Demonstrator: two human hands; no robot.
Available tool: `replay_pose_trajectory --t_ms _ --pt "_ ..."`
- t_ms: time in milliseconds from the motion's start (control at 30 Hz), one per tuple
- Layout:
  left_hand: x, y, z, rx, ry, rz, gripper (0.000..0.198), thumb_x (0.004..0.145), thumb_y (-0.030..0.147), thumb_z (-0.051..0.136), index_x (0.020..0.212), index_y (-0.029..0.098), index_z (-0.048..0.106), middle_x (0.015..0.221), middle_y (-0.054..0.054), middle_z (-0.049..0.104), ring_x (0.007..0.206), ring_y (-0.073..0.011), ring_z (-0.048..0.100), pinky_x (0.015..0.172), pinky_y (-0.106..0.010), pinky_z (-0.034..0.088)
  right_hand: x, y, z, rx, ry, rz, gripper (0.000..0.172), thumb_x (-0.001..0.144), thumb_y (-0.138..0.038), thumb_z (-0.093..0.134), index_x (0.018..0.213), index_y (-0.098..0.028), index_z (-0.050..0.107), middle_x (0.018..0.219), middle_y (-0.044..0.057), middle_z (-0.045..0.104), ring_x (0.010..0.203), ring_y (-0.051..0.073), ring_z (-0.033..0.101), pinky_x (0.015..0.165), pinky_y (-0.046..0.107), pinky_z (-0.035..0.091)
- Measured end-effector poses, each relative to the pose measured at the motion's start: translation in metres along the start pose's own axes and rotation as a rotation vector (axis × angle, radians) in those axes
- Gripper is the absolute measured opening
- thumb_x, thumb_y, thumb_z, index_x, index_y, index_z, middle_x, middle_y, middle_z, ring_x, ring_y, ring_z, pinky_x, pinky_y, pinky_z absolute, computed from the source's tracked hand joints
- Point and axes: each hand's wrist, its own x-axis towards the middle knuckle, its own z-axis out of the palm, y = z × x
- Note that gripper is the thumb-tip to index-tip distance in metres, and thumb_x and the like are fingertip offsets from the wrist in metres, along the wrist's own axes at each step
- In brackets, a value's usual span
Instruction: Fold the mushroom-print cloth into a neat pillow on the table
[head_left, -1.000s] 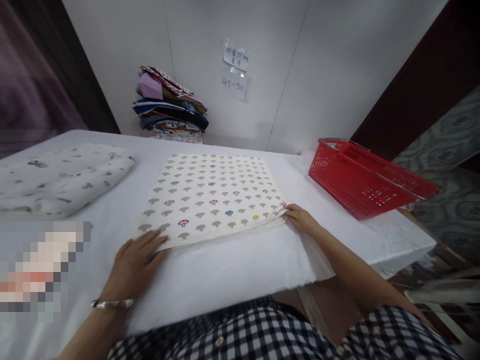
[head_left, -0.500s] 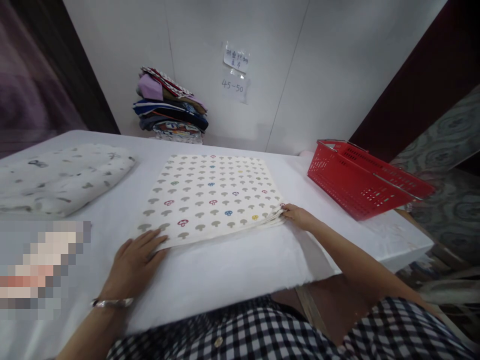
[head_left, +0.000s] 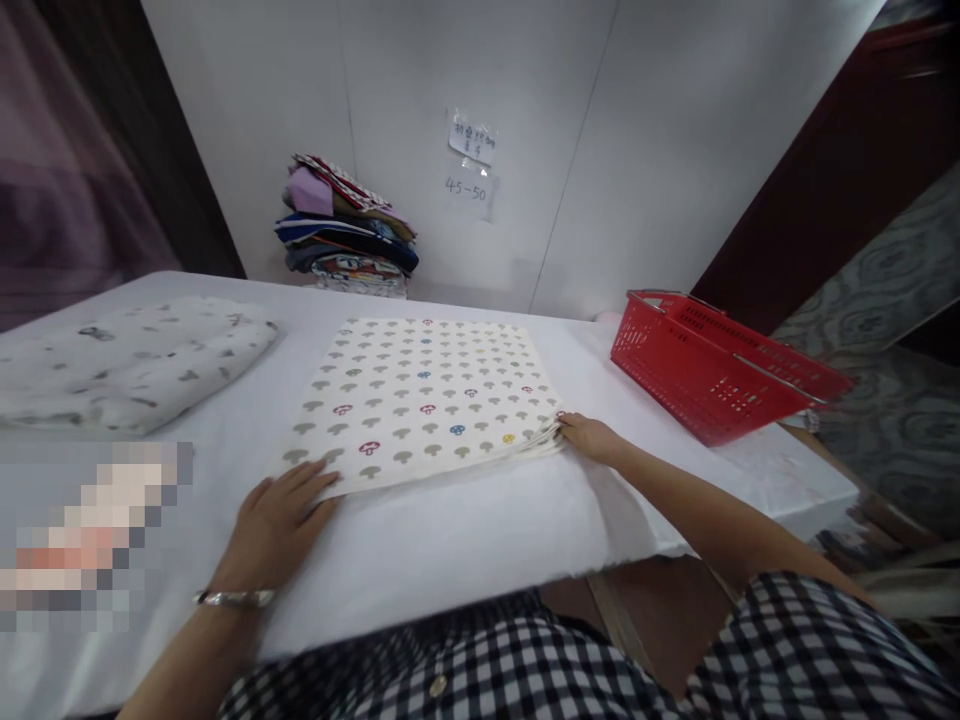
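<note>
A cream cloth printed with grey, red, blue and yellow mushrooms lies folded into a flat rectangle on the white-covered table. On its near left corner my left hand rests flat, fingers stretched out, with a bracelet at the wrist. At the near right corner, my right hand pinches the layered edges of this cloth between thumb and fingers. Several layers show there, slightly fanned apart. The undersides of my right fingertips are hidden.
A second white patterned cloth lies loosely folded at the left. Piled fabrics stand at the back by the wall. A red basket sits at the right table edge. Paper signs hang on the wall. A pixelated patch covers the lower left.
The camera view has shifted slightly, so the background sits a little lower. Both hands keep their places on the cloth, which looks unchanged.
</note>
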Motion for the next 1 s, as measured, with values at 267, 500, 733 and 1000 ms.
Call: replay_pose_trajectory --t_ms 267,500,733,1000 --pt "0.000 0.003 -0.003 -0.017 -0.005 -0.014 0.039 0.084 0.037 0.036 0.111 0.023 0.061 0.129 -0.008 0.055 0.124 -0.0251 0.044 0.103 -0.048 0.030 -0.009 0.005 -0.015 0.015 0.134 -0.064 0.028 0.091 -0.021 0.034 0.109 -0.014 0.055 0.119 0.017 0.054 0.113 0.022 0.051 0.091 0.040 0.046" --pt "0.000 -0.001 0.000 0.001 0.000 0.005 0.040 0.083 0.039 0.039 0.113 0.022 0.060 0.130 -0.008 0.053 0.124 -0.0236 0.044 0.104 -0.045 0.028 -0.021 0.002 -0.009 0.048 0.174 -0.064 0.026 0.090 -0.021 0.036 0.108 -0.016 0.054 0.115 0.014 0.056 0.106 0.020 0.054 0.084 0.036 0.049" --pt "0.000 0.001 -0.004 0.032 -0.047 -0.005 0.043 0.084 0.040 0.037 0.115 0.021 0.059 0.132 -0.008 0.052 0.126 -0.0234 0.042 0.104 -0.045 0.028 -0.011 -0.004 -0.012 0.158 0.152 0.170 0.022 0.084 -0.018 0.043 0.103 -0.021 0.055 0.103 0.004 0.063 0.088 0.015 0.060 0.078 0.027 0.047" --pt "0.001 0.002 -0.004 0.034 -0.048 -0.008 0.044 0.084 0.041 0.034 0.115 0.021 0.059 0.132 -0.008 0.052 0.126 -0.0232 0.041 0.104 -0.045 0.028 -0.009 -0.006 -0.013 0.275 0.254 0.172 0.028 0.083 -0.016 0.040 0.105 -0.023 0.057 0.105 0.004 0.061 0.091 0.016 0.059 0.080 0.028 0.047"
